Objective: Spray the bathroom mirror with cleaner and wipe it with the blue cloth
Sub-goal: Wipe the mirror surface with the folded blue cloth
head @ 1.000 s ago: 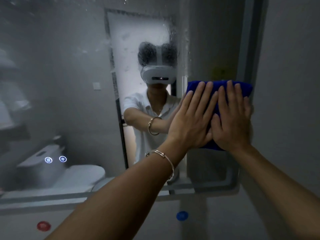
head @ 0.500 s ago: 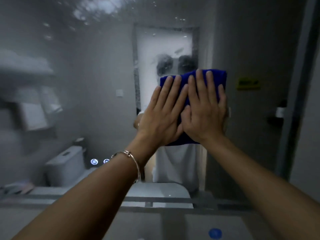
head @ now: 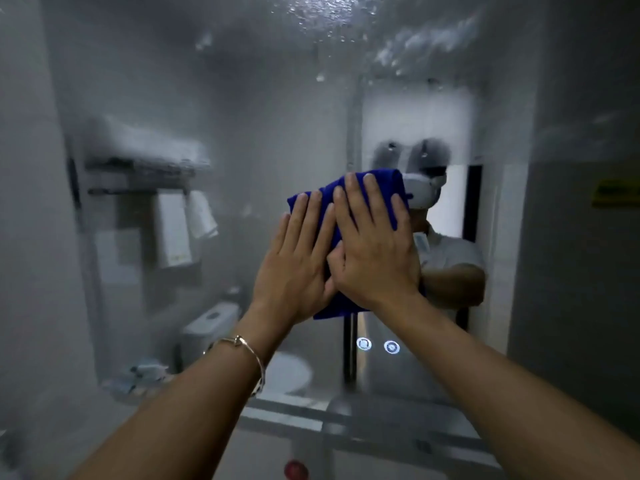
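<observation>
Blue cloth (head: 360, 192) pressed flat to the mirror (head: 242, 133) under both open palms, mid-wipe; droplets above, seemingly unwiped, come next.

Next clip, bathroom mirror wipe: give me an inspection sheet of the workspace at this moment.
Surface: mirror hazy, with droplets and streaks of wet across the top; two lit round icons low on the glass.
Job's things: blue cloth folded, pressed flat on the glass; no spray bottle in view.
Clutter: nothing seen on the glass; small red object below the mirror, unclear.
Hands: left hand and right hand both flat on the cloth, fingers spread; bracelet on the left wrist.
Cables: nothing seen.
Surroundings: reflected towel rack, toilet and doorway.
</observation>
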`<state>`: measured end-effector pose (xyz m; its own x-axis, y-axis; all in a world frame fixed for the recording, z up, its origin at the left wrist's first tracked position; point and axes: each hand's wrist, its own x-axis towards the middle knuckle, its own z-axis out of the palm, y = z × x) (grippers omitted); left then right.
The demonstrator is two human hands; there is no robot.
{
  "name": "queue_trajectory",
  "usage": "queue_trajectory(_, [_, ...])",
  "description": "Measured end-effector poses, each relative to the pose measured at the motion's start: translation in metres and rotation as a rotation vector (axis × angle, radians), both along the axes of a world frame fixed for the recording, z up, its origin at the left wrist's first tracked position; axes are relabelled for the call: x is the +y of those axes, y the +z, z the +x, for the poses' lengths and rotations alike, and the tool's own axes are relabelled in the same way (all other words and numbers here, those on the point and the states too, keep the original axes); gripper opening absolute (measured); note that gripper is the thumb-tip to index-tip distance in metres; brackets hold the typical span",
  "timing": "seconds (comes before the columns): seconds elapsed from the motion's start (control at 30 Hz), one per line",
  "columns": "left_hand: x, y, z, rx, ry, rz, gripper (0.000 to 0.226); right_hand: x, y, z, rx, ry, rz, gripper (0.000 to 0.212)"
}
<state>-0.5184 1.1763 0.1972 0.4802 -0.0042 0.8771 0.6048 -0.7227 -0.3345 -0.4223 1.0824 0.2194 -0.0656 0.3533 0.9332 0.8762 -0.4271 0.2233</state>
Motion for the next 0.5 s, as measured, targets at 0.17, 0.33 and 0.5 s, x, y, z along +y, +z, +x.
queue_trajectory(0.17, [0.077,-0.003,-0.062,-0.031,-0.073,0.012,0.069,0.071,-0.004,-0.063,-0.022,-0.015,0.002,0.067])
queue_trajectory(0.33, [0.152,-0.003,-0.138,-0.028,-0.067,-0.005,0.068,0.150,-0.005,-0.136,-0.016,0.007,0.003,0.066])
queue_trajectory(0.5, [0.217,-0.011,-0.200,-0.043,-0.005,-0.095,0.069,0.218,-0.003,-0.195,-0.074,0.011,-0.076,0.068])
